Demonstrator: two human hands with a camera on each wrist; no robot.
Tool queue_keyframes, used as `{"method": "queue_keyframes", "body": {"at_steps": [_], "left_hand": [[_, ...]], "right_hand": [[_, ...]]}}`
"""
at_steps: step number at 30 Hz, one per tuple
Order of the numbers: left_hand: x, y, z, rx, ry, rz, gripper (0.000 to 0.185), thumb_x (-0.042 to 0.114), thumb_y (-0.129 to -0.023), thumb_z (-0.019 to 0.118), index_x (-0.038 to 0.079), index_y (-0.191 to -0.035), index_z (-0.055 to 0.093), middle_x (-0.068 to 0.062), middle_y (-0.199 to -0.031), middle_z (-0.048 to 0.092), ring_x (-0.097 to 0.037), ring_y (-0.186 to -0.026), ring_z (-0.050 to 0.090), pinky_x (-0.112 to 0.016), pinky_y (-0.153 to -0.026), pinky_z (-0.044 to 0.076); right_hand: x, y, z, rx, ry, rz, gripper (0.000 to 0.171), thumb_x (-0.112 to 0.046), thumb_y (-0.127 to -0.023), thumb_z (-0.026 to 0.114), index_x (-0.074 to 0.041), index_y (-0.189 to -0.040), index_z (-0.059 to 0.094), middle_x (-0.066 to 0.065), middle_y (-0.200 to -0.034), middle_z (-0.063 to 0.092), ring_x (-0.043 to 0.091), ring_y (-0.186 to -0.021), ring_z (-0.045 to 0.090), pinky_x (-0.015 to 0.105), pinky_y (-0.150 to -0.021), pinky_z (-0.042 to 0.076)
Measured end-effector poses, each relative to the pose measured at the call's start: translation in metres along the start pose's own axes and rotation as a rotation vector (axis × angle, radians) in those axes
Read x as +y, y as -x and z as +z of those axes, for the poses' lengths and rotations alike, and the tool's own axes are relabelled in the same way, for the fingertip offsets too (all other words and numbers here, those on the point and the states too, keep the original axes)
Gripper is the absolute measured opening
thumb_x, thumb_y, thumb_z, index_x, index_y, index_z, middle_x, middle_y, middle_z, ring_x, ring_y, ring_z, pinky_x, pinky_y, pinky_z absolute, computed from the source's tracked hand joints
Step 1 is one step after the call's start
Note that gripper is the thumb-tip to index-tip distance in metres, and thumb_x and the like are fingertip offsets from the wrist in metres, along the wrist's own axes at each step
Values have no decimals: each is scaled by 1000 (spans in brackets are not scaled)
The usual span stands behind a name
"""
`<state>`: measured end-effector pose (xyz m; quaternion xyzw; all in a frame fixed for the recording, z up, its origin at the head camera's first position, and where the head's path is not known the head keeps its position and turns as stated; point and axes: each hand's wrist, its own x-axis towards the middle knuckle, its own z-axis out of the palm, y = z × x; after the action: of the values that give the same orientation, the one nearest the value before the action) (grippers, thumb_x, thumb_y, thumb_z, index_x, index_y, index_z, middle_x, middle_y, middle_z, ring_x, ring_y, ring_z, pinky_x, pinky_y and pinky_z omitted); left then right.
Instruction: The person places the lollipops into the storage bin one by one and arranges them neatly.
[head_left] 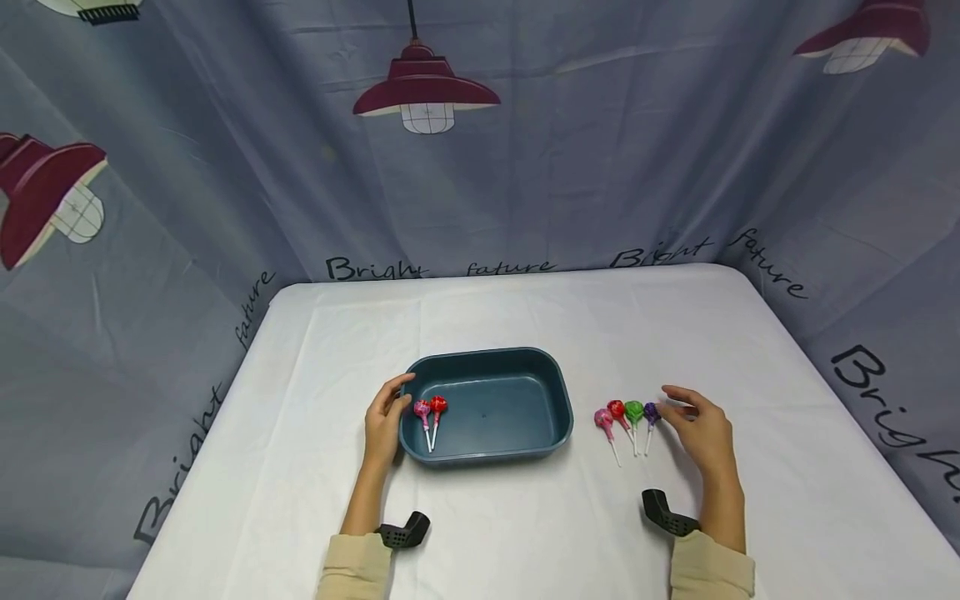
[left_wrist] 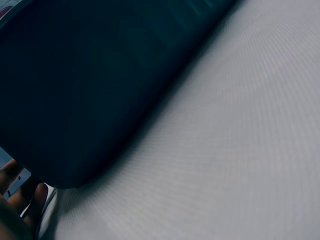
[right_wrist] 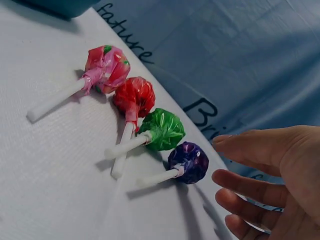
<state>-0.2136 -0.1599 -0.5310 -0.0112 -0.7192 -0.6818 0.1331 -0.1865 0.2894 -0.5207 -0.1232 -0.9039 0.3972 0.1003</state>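
Note:
My left hand (head_left: 384, 423) rests at the left end of a dark teal plastic tray (head_left: 495, 454), fingertips right at its rim. In the left wrist view its fingers (left_wrist: 36, 202) show beside the tray's corner. Inside the tray, at the left, lie a pink lollipop (head_left: 422, 408) and a red lollipop (head_left: 438, 405). My right hand (head_left: 703, 429) is just right of a row of lollipops, fingers apart and holding nothing. Nearest to it is a purple lollipop (right_wrist: 188, 163). Further left lie a green lollipop (right_wrist: 162, 130), another red one (right_wrist: 134, 97) and another pink one (right_wrist: 107, 70).
A white cloth covers the table (head_left: 525, 525). Grey-blue curtains (head_left: 570, 167) printed with lamps and lettering hang behind it and at both sides. Black wrist mounts (head_left: 405, 531) sit at both sleeve cuffs.

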Motion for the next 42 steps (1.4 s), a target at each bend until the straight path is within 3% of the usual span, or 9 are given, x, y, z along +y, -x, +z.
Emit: {"method": "queue_keyframes", "body": {"at_steps": [3,7,16,25,42], "left_hand": [[0,0,0,-1,-10,-3,29,3,-91,51,10,-117,63,-5,-123,57,-13,-116,47,-20,-97,33],[-1,1,1,9,-25,11,29,4,-90,51,12,-116,63,-3,-123,57,-13,-117,46,-21,-98,32],[0,1,0,6,-28,16,29,5,-90,50,10,-116,63,-4,-123,56,-14,-117,46,-20,-97,33],[-1,0,1,10,-7,15,29,4,-90,51,8,-116,62,-9,-122,57,-17,-115,48,-18,-92,36],[0,1,1,-3,-7,20,29,3,-91,50,7,-117,61,-9,-123,56,-15,-112,49,-17,-91,37]], "right_hand": [[-22,10,-9,-45,-19,43,40,-24,-89,60,-4,-123,57,21,-120,56,36,-104,52,41,-77,42],[-18,10,-6,-68,-14,50,40,-23,-89,60,-3,-123,56,22,-119,57,34,-103,51,46,-82,38],[-14,8,-3,-88,5,22,38,-23,-89,61,-4,-122,58,18,-109,62,25,-92,53,35,-73,36],[-12,7,-2,-127,42,-21,40,-23,-85,65,-3,-119,59,16,-101,63,23,-85,54,36,-72,37],[-14,9,-4,-106,66,-47,34,-17,-81,69,-1,-111,64,11,-87,65,21,-78,54,34,-67,35]]}}
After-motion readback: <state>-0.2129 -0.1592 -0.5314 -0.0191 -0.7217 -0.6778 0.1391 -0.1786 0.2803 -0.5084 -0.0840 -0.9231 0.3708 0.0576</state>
